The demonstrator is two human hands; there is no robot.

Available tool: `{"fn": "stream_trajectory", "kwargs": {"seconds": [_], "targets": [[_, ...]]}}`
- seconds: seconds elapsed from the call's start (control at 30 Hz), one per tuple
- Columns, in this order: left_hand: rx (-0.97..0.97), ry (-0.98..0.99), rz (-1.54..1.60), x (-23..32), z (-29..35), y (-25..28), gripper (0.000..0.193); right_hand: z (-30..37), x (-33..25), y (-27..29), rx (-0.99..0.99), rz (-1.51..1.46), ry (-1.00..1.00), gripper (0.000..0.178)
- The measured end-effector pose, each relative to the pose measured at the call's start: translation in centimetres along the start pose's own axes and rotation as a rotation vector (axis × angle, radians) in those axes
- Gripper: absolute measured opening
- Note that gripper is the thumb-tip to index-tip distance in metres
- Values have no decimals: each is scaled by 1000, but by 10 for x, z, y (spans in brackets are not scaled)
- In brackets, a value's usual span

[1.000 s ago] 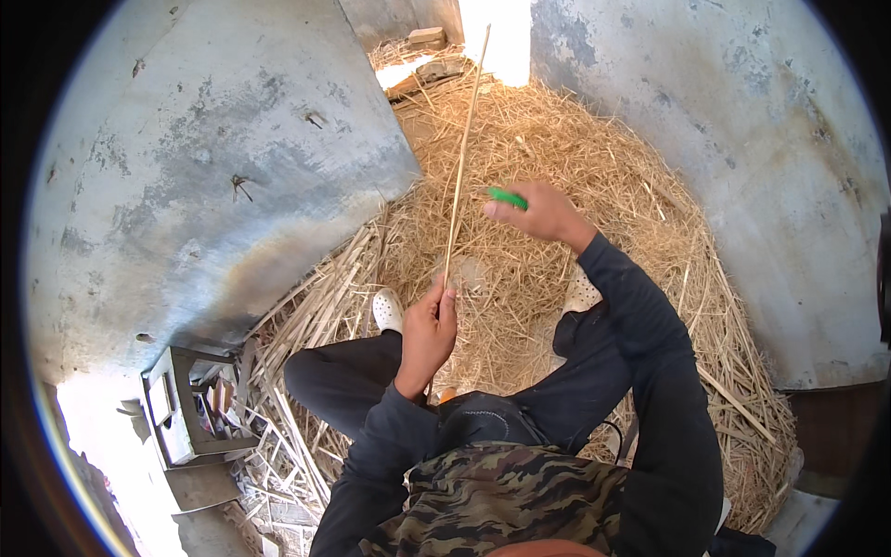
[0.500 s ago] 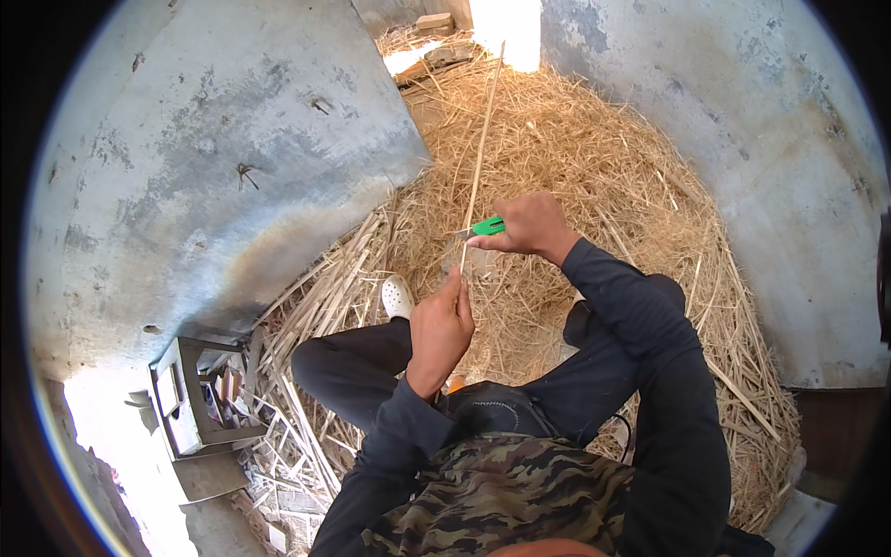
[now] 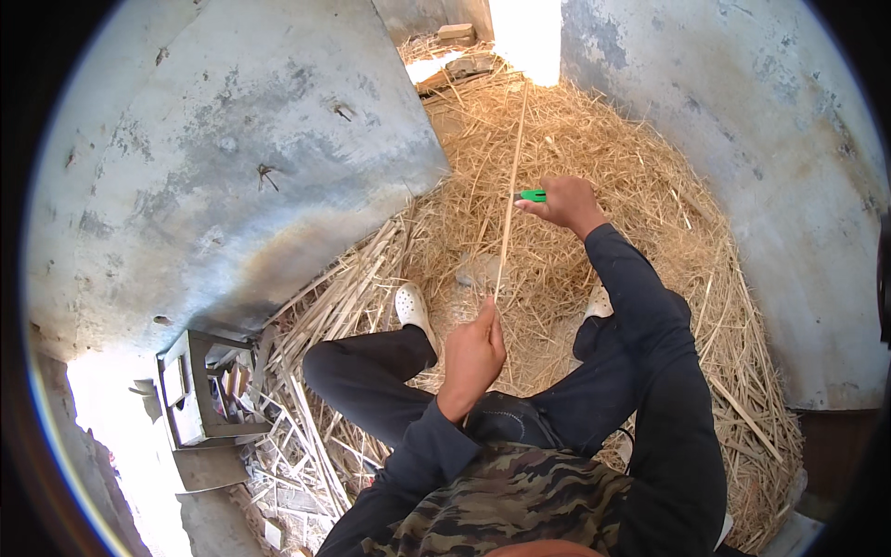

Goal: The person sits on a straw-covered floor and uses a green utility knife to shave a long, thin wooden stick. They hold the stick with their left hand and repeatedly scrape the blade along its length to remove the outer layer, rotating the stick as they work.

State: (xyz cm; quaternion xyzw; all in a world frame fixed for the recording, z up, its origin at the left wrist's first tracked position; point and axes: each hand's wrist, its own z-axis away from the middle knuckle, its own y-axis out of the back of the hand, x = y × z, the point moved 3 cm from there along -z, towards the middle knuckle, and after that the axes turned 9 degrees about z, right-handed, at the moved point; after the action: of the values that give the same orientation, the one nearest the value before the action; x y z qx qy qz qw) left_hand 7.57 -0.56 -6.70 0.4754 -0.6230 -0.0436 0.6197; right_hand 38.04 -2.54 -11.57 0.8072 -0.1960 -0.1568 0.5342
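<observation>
A long, thin pale strip, like split bamboo [image 3: 508,227], runs away from me over the shavings. Its near end is pinched between the thumb and fingers of my left hand [image 3: 474,356], in front of my lap. Farther out and to the right, my right hand [image 3: 567,202] grips a green-handled utility knife [image 3: 533,196]. The knife's tip points left and meets the strip partway along its length. Whether the blade cuts into the strip is too small to tell.
Curly shavings [image 3: 640,186] cover the floor around my feet. Split strips [image 3: 343,292] lie piled at the left, beside a small wooden cabinet [image 3: 200,390] holding odds and ends. Weathered grey walls [image 3: 232,139] stand on both sides. White clogs [image 3: 414,308] are on my feet.
My right hand and the knife have moved away from me along the strip, while my left hand has come nearer my body. The gap between my hands has widened.
</observation>
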Motion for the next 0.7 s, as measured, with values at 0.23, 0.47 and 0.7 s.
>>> {"fn": "stream_trajectory", "kwargs": {"seconds": [0.23, 0.47, 0.7], "targets": [[32, 24, 118, -1, 3, 13, 29, 11, -27, 7, -375, -453, -248, 82], [34, 7, 92, -4, 10, 20, 28, 25, -46, 27, -946, -1199, -416, 68], [31, 32, 124, -6, 13, 23, 29, 32, -54, 37, -1072, -1408, -446, 70]]}}
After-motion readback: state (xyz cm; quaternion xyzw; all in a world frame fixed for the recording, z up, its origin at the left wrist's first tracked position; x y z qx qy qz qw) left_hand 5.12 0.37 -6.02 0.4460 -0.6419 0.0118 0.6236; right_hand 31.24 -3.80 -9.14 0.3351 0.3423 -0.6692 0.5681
